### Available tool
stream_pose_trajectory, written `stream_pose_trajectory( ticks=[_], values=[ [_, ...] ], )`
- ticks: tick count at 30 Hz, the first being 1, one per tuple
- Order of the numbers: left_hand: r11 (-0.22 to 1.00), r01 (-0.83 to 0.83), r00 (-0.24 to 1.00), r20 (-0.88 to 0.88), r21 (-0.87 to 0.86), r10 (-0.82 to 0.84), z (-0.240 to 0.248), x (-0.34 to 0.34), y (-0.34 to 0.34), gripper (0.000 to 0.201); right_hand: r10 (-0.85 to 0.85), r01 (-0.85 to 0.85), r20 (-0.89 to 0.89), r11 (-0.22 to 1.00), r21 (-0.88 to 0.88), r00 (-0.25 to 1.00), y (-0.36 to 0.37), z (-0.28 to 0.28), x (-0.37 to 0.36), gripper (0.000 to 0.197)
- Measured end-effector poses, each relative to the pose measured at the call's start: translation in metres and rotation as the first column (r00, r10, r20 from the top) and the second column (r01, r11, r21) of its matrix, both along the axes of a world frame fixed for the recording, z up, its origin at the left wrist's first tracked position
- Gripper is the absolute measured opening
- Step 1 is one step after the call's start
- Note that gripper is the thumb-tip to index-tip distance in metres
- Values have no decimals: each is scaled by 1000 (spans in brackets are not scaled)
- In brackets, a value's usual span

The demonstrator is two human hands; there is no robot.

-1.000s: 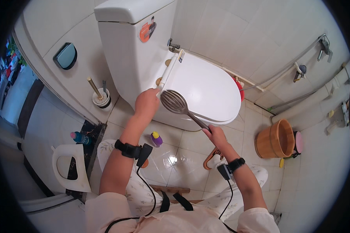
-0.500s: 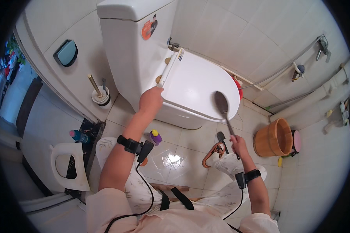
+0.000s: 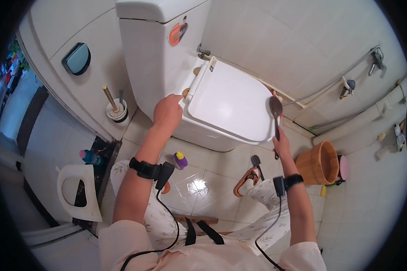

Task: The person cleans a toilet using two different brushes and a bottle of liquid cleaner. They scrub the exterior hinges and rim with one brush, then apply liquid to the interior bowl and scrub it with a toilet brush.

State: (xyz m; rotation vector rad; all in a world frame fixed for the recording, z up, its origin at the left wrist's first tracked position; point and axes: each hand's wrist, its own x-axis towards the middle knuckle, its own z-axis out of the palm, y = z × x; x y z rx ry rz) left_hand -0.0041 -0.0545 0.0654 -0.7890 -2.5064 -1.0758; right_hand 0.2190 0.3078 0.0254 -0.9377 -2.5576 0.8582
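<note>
The white toilet [image 3: 203, 133] stands before me with its lid [image 3: 235, 101] down. My left hand [image 3: 168, 111] is closed with curled fingers beside the near hinge of the lid; whatever its fingertips hold, if anything, is hidden. A dark brown, long-handled brush [image 3: 276, 106] with an oval head is gripped near its handle by my right hand [image 3: 281, 143]. The brush head is over the rounded front end of the lid; whether it touches cannot be told. Its bristles do not show.
A wooden bucket [image 3: 316, 163] stands at right. On the floor are a purple bottle [image 3: 180, 161] with a yellow cap and a dark long-handled tool [image 3: 256, 161]. A toilet brush holder [image 3: 117, 113] and a white seat-like piece [image 3: 95, 198] are at left. A shower hose [image 3: 343, 74] runs along the wall.
My right hand has carried the brush forward and to the right, to the front end of the lid. My left hand has shifted slightly left and forward, staying near the hinge.
</note>
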Motion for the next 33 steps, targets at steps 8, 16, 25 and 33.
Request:
stream_pose_trajectory(
  ticks=[8,16,25,33],
  values=[
    [928,309,944,-48,-206,-325,-53,15,68,30,226,-253,155,948,192,962,-43,12,-41,53],
    [860,258,966,144,-439,-216,-71,7,132,46,195,-259,227,917,304,954,-28,8,36,53],
    [801,244,962,30,-547,-272,-85,107,73,39,120,-119,5,973,199,993,-16,-22,42,57],
    [866,181,963,261,-466,-61,-127,111,16,17,453,-488,186,837,248,872,-151,-26,45,65]
  ],
)
